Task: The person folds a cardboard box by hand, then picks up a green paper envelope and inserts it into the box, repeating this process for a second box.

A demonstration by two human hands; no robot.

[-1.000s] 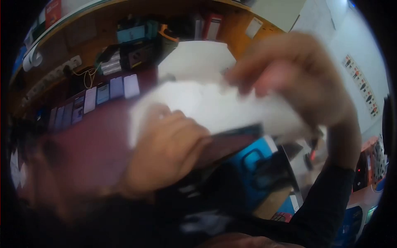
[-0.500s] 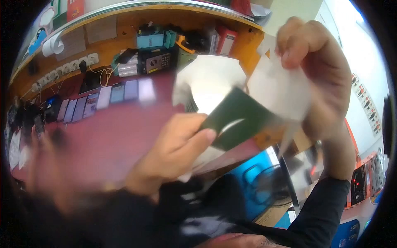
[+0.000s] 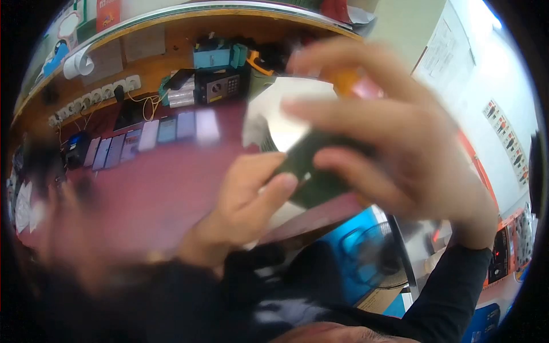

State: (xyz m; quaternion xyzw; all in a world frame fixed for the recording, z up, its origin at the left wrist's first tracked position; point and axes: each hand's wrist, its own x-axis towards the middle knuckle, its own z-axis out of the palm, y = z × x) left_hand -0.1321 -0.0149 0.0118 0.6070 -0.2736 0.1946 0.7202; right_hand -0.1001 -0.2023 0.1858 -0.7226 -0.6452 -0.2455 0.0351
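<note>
1. The left hand (image 3: 246,194) is raised, its thumb and fingers pinching the dark green flat panel (image 3: 309,182) by its left edge.
2. The right hand (image 3: 400,148) arches over the panel with blurred fingers across it; whether it grips cannot be told.
3. The panel is held above the maroon desk (image 3: 166,183).

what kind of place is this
Probably a phone repair or sales counter: a row of phones lies on the red worktop, a strip of sockets runs along the wooden back wall; the left hand grips a dark slab.

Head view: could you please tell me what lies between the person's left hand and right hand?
A dark green, flat rectangular item, pinched by the left hand, with fingers of the blurred right hand across it, as the head view shows.
</note>
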